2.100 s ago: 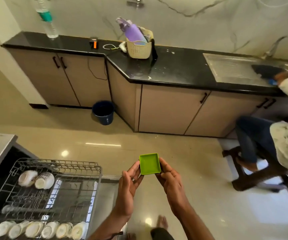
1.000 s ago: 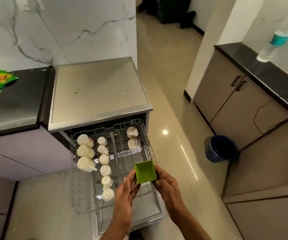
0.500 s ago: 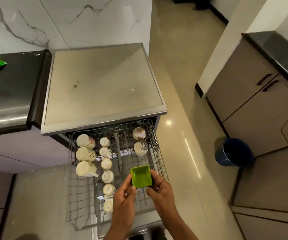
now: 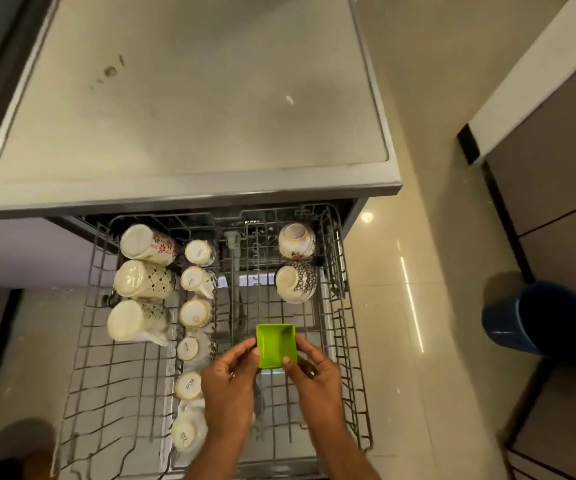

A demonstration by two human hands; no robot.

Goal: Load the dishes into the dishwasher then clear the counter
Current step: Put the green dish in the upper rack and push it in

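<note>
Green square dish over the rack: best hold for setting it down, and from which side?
Hold the green dish by its two opposite side walls, coming from the near end, as the left hand and right hand do now. Its straight, flat walls suit a pinch, and its open face tilts toward the camera. The rack is bare beneath it, near the two bowls.

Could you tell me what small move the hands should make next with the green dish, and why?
Probably lower the green dish into the bare wire stretch of the rack directly beneath it. Both the left hand and right hand hold it above that gap, just this side of the two bowls.
</note>
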